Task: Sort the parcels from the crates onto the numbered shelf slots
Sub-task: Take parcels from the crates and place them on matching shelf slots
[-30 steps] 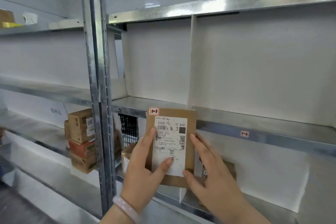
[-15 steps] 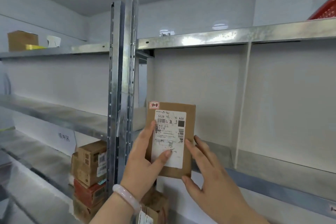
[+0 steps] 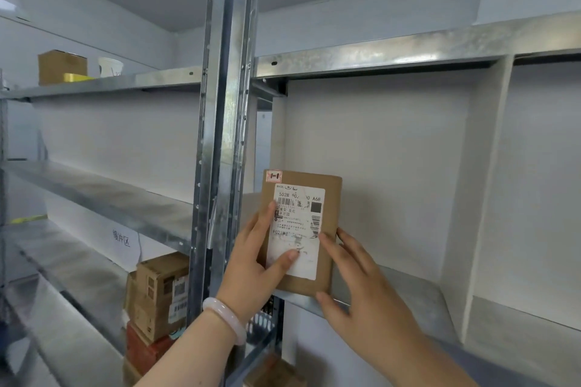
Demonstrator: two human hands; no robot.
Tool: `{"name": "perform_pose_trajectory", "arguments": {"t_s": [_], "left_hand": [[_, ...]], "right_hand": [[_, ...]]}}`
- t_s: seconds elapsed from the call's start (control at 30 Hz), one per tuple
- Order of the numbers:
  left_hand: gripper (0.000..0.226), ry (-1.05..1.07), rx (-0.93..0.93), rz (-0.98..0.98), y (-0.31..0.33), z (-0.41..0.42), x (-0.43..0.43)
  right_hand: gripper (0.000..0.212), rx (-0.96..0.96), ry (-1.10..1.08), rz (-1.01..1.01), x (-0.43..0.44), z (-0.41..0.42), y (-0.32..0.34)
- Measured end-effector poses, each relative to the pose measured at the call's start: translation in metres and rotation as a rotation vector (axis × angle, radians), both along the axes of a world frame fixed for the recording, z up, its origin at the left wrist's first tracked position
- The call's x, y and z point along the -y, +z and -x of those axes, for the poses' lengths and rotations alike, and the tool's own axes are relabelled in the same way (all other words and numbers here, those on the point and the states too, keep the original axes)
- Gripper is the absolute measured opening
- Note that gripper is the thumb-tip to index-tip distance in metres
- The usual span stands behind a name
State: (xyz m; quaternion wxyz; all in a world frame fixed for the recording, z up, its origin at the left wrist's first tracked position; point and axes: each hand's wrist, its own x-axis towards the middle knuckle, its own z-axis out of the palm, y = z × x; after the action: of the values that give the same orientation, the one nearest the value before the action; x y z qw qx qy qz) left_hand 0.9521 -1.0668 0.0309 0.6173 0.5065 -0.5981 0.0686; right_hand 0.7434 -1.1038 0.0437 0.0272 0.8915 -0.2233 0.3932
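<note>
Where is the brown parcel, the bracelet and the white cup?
brown parcel (image 3: 330, 280): head view, bare cardboard beside the label.
bracelet (image 3: 224, 317): head view, pale band on the left wrist.
white cup (image 3: 110, 66): head view, its side, on the top left shelf.

Steel shelf (image 3: 408, 289) carried the upright parcel (image 3: 327, 273) at its front edge; top shelf (image 3: 125, 82) bore a box (image 3: 61, 66) and cup (image 3: 110, 66).

- The shelf slot (image 3: 393, 286) behind the flat parcel (image 3: 327, 261) is bare, open to its back wall.
- The metal upright (image 3: 220, 166) stands just left of the slot and closes that side.
- A white divider (image 3: 484, 182) closes its right side.
- The upper shelf beam (image 3: 377, 56) caps the slot, well above the parcel.
- Stacked boxes (image 3: 157, 298) fill the lower left bay beside the upright.
</note>
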Motion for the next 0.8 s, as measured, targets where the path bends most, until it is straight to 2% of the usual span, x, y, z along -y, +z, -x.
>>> {"name": "perform_pose_trajectory", "arguments": {"t_s": [0.43, 0.8], "left_hand": [[0.083, -0.13, 0.046, -0.017, -0.011, -0.067, 0.062], [0.088, -0.125, 0.091, 0.012, -0.019, -0.071, 0.072]], "right_hand": [[0.072, 0.025, -0.242, -0.006, 0.02, -0.05, -0.009], [0.07, 0.04, -0.376, 0.001, 0.014, -0.066, -0.025]]}}
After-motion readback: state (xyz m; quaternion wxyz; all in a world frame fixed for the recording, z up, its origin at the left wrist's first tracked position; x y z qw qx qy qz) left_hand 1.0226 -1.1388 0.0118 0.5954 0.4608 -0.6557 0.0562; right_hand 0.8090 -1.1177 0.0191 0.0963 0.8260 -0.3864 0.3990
